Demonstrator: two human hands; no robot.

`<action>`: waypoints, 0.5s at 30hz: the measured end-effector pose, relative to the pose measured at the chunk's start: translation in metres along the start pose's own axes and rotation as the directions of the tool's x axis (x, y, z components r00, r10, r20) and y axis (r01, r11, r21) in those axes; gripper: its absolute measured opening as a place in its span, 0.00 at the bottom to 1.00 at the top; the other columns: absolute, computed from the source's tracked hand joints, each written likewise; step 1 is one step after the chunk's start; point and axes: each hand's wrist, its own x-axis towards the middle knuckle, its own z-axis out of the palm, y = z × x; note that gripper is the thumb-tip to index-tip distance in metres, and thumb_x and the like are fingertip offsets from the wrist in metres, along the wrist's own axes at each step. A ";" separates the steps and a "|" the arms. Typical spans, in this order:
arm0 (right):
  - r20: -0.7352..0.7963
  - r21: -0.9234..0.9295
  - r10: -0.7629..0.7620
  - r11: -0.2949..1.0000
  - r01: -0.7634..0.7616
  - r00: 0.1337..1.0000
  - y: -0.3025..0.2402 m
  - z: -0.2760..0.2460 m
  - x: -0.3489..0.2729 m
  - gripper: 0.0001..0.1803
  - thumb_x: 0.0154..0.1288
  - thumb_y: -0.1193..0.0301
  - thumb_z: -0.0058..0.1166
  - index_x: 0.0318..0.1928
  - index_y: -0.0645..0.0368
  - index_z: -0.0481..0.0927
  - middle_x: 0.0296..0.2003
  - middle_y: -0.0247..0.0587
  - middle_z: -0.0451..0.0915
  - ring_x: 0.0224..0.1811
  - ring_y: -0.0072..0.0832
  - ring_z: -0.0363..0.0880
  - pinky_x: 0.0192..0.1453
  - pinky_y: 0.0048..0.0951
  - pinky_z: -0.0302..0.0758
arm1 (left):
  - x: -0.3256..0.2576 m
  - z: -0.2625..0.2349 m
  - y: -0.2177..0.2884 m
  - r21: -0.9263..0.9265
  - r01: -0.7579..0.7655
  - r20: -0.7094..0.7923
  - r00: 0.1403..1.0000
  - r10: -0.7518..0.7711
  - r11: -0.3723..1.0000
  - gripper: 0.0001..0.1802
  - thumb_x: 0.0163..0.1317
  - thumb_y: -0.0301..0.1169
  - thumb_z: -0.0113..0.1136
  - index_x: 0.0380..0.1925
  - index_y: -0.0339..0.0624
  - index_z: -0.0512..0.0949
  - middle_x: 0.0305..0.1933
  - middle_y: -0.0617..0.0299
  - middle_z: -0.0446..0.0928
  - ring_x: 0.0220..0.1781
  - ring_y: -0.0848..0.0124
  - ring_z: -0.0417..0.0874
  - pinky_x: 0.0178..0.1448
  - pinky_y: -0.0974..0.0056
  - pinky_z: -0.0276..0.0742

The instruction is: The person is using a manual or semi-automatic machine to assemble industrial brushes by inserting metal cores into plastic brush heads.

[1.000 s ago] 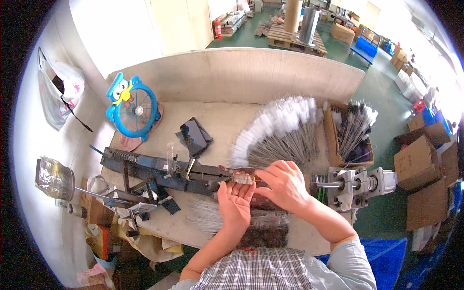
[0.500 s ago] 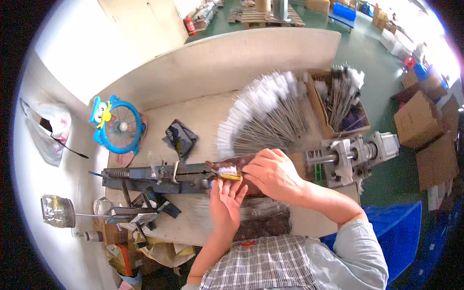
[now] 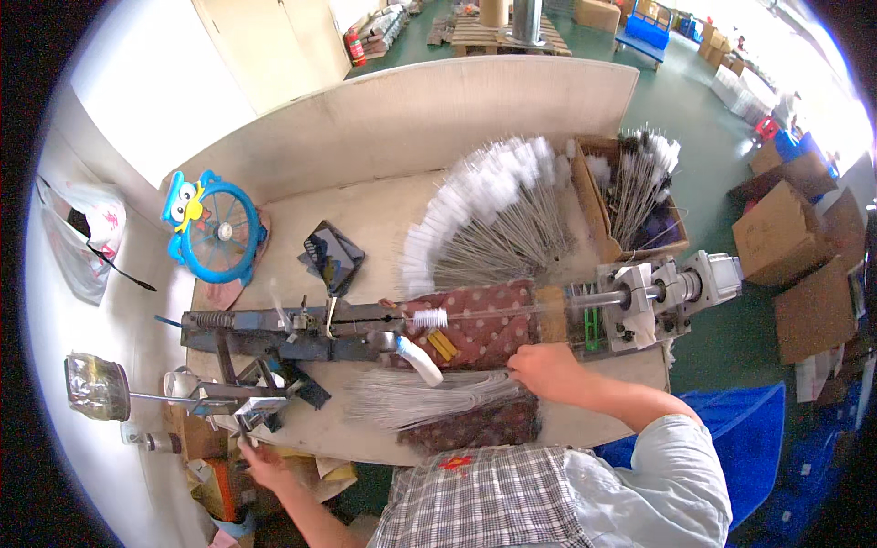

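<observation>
My left hand (image 3: 266, 468) is low on the left, its fingertips closed at the bottom end of the dark metal linkage (image 3: 239, 400); what they grip is unclear. My right hand (image 3: 551, 373) is at the right end of a bundle of thin wires (image 3: 434, 398), fingertips pinched together, their contents too small to make out. Beyond the hands, a small white-bristled brush (image 3: 429, 318) sits in line with the long dark metal bench fixture (image 3: 265, 334). Two yellow pieces (image 3: 442, 344) lie on the dotted brown cloth (image 3: 493, 320), beside a white and blue tube (image 3: 418, 361).
Many white-tipped wire brushes (image 3: 498, 205) fan across the table's back, beside a cardboard box (image 3: 598, 205) of more brushes. A motor-driven shaft unit (image 3: 662, 297) stands at the right. A blue fan (image 3: 219, 228) and a dark pouch (image 3: 333, 256) are left. A blue bin (image 3: 731, 438) stands right.
Both hands have left the brush and yellow pieces. My left hand has moved down and left to the linkage; my right has come nearer, to the wires. The yellow pieces now lie on the cloth.
</observation>
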 end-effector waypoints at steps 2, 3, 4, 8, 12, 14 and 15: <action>0.123 -0.062 0.017 0.998 -0.009 0.992 -0.001 -0.006 0.007 0.07 0.57 0.66 0.51 0.30 0.56 0.76 0.29 0.41 0.77 0.34 0.41 0.79 0.35 0.42 0.75 | 0.014 -0.005 0.017 0.174 -0.012 -0.131 0.991 0.036 0.985 0.24 0.57 0.53 0.58 0.37 0.43 0.77 0.27 0.66 0.73 0.27 0.76 0.71 0.28 0.71 0.67; 0.105 -0.062 0.042 0.997 -0.036 0.994 -0.008 -0.021 0.006 0.07 0.58 0.66 0.51 0.30 0.55 0.76 0.30 0.41 0.77 0.35 0.42 0.79 0.35 0.42 0.75 | 0.020 -0.004 0.017 0.139 0.024 -0.157 0.988 -0.002 0.990 0.24 0.57 0.53 0.58 0.38 0.43 0.76 0.30 0.66 0.74 0.28 0.76 0.72 0.29 0.71 0.67; 0.087 -0.061 0.068 0.996 -0.063 0.994 -0.012 -0.030 0.006 0.08 0.58 0.65 0.51 0.30 0.55 0.76 0.30 0.41 0.77 0.35 0.42 0.79 0.35 0.42 0.75 | 0.024 -0.003 0.017 0.103 0.060 -0.182 0.983 -0.040 0.993 0.25 0.56 0.53 0.58 0.39 0.43 0.76 0.32 0.65 0.74 0.30 0.76 0.73 0.31 0.71 0.68; 0.028 -0.056 0.069 0.996 -0.068 0.997 -0.010 -0.037 0.001 0.08 0.59 0.65 0.51 0.30 0.55 0.76 0.30 0.40 0.77 0.35 0.41 0.79 0.35 0.42 0.75 | -0.040 0.042 -0.014 0.137 -0.083 -0.281 0.952 0.119 0.987 0.23 0.57 0.51 0.58 0.38 0.42 0.74 0.35 0.63 0.76 0.33 0.74 0.75 0.36 0.70 0.71; 0.074 -0.067 0.149 0.987 -0.144 0.986 -0.007 -0.037 -0.008 0.06 0.58 0.66 0.51 0.33 0.54 0.76 0.29 0.40 0.76 0.34 0.40 0.79 0.34 0.41 0.76 | -0.079 0.056 -0.063 -0.088 0.349 0.234 0.918 -0.321 0.933 0.14 0.62 0.42 0.52 0.36 0.42 0.73 0.36 0.61 0.77 0.40 0.67 0.78 0.48 0.63 0.77; 0.045 -0.067 0.131 0.990 -0.128 0.990 -0.004 -0.033 -0.009 0.06 0.57 0.67 0.51 0.34 0.54 0.75 0.27 0.40 0.76 0.33 0.40 0.79 0.33 0.41 0.76 | -0.132 0.100 -0.075 0.104 0.403 0.360 0.837 -0.412 0.909 0.14 0.63 0.39 0.51 0.43 0.41 0.71 0.42 0.58 0.76 0.46 0.65 0.77 0.51 0.61 0.77; 0.041 -0.094 0.103 0.991 -0.099 0.994 -0.002 -0.033 -0.010 0.06 0.55 0.69 0.51 0.34 0.54 0.75 0.28 0.41 0.76 0.32 0.40 0.79 0.32 0.40 0.76 | -0.164 0.123 -0.070 0.086 0.495 0.443 0.759 -0.478 0.865 0.16 0.63 0.37 0.51 0.46 0.41 0.69 0.45 0.57 0.75 0.48 0.65 0.76 0.51 0.60 0.76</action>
